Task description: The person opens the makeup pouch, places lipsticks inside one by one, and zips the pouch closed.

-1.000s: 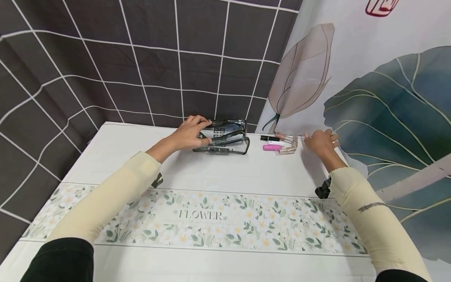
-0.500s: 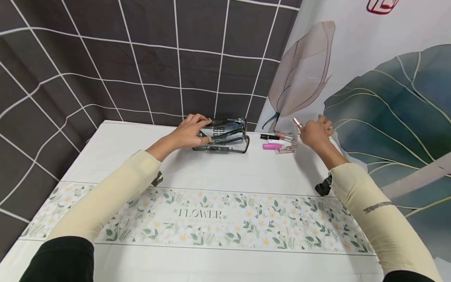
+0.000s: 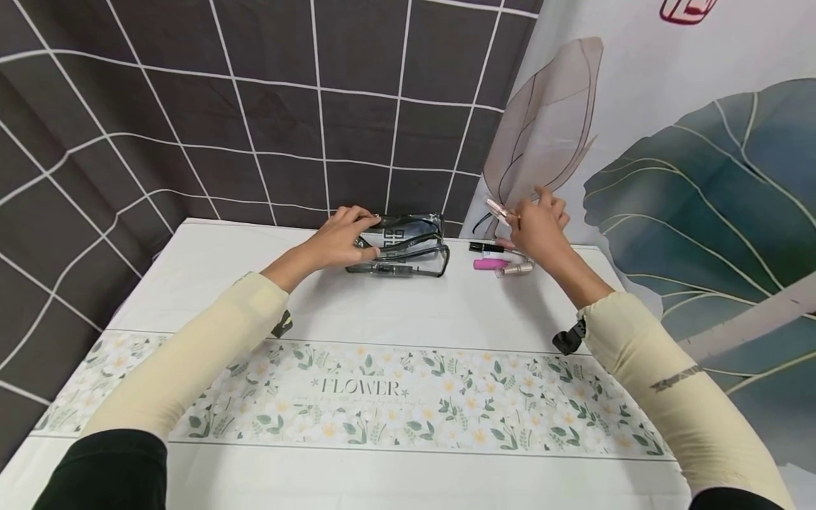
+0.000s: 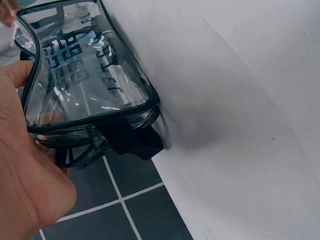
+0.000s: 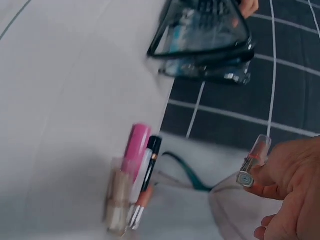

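Note:
At the table's back edge lies a clear zip pouch [image 3: 408, 269] with black trim, its top spread apart. My left hand [image 3: 338, 239] holds its left end, thumb and fingers about the rim; the left wrist view shows dark lettering on the clear wall [image 4: 75, 60]. My right hand [image 3: 540, 225] is raised over the back right and pinches a lipstick tube [image 5: 254, 161] with a clear cap, pointing up and left. Below it a small group of cosmetics lies on the table: a pink tube [image 3: 489, 264], a black-capped tube [image 3: 484, 247] and a clear-and-beige tube [image 3: 515, 268].
The white table [image 3: 395, 315] carries a printed floral band [image 3: 363, 418] nearer to me. Behind stands a dark curtain [image 3: 268, 120] with a white grid, and a leaf-print sheet [image 3: 688, 184] hangs at the right.
The right hand has lifted a lipstick tube from the right end of the cosmetics and carried it up and left toward the pouch. The left hand stays on the pouch.

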Action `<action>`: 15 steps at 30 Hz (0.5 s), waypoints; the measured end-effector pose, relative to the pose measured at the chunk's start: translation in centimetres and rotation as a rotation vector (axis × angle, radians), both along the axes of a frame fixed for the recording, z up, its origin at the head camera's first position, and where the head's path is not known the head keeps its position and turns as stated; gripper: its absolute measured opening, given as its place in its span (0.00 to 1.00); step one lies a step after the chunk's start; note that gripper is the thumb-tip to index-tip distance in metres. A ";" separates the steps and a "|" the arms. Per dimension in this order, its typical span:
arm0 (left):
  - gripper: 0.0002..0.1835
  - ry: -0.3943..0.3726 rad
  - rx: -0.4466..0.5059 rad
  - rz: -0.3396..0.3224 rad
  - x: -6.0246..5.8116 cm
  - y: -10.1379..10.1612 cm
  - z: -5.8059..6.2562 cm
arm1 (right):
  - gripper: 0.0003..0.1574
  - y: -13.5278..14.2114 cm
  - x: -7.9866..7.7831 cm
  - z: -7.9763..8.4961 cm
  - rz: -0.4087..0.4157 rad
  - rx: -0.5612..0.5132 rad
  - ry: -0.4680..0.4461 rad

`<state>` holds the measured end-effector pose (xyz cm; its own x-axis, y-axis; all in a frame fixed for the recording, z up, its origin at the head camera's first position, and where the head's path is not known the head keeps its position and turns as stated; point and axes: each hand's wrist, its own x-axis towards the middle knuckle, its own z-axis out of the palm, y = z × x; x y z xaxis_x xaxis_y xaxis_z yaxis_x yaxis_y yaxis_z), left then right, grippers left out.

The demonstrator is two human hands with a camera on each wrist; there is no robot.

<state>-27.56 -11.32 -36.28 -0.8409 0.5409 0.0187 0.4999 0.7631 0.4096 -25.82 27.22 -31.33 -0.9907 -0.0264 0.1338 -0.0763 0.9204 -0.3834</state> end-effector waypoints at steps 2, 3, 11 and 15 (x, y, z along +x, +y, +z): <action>0.43 -0.001 0.002 0.001 0.0 0.0 0.1 | 0.19 -0.8 0.2 0.3 0.023 -0.012 0.011; 0.43 0.000 0.001 0.001 0.0 0.0 0.1 | 0.19 -1.2 0.3 0.4 0.036 -0.015 0.014; 0.43 0.006 0.005 0.003 -0.1 0.1 -0.2 | 0.19 -3.8 0.8 1.1 0.116 -0.001 0.031; 0.44 0.010 0.001 0.001 -0.2 0.1 -0.2 | 0.16 -5.1 1.0 1.3 0.151 0.011 0.046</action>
